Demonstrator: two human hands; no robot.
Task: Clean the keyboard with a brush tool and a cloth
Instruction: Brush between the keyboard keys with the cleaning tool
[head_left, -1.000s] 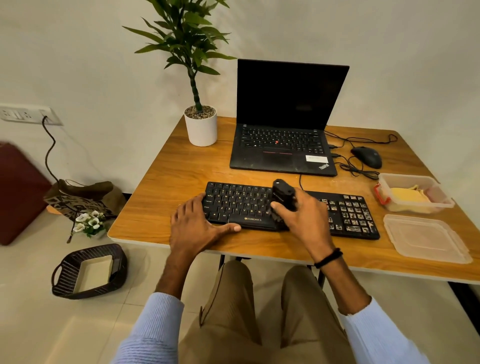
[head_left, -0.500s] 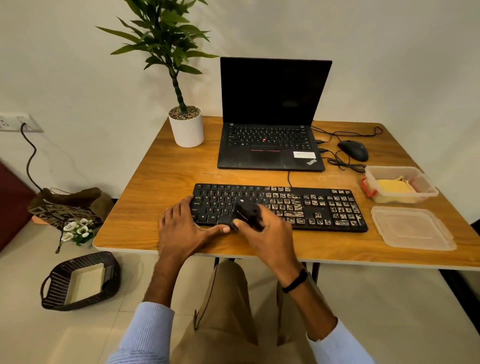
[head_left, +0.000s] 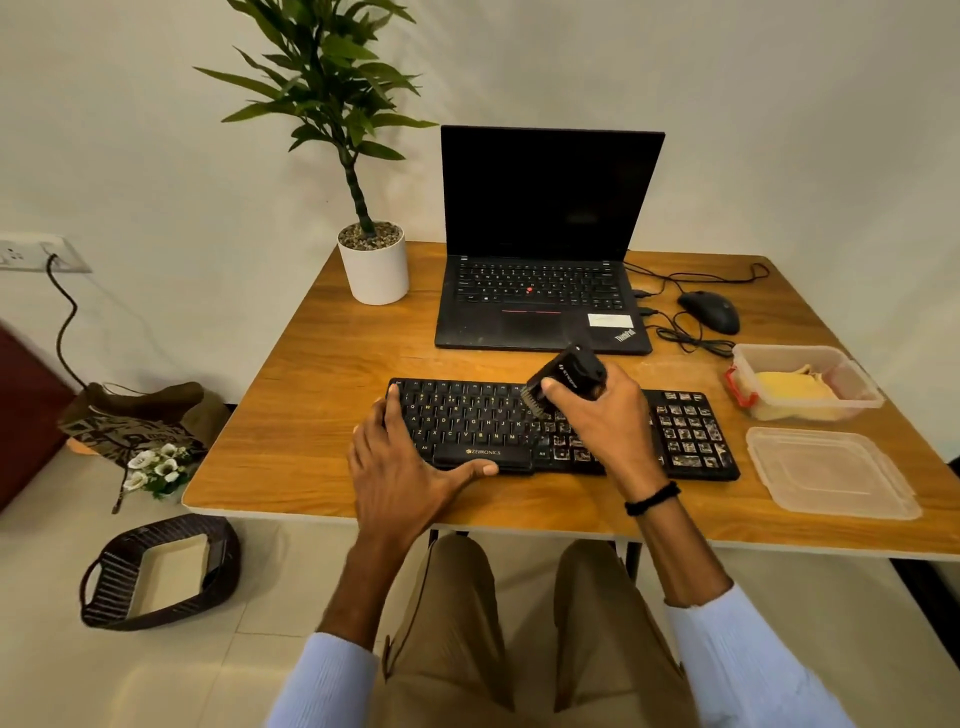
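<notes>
Now right hand (head_left: 605, 418) grips brush tool (head_left: 571, 373), bristles on the keyboard (head_left: 467, 415); left hand (head_left: 402, 467) rests flat on its left end

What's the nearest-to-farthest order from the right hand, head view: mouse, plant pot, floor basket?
From the right hand, which grips the brush tool:
1. mouse, back right.
2. plant pot, back left corner.
3. basket, on the floor, far left.

keyboard (head_left: 467, 415) middle hidden under right hand (head_left: 608, 423)
</notes>
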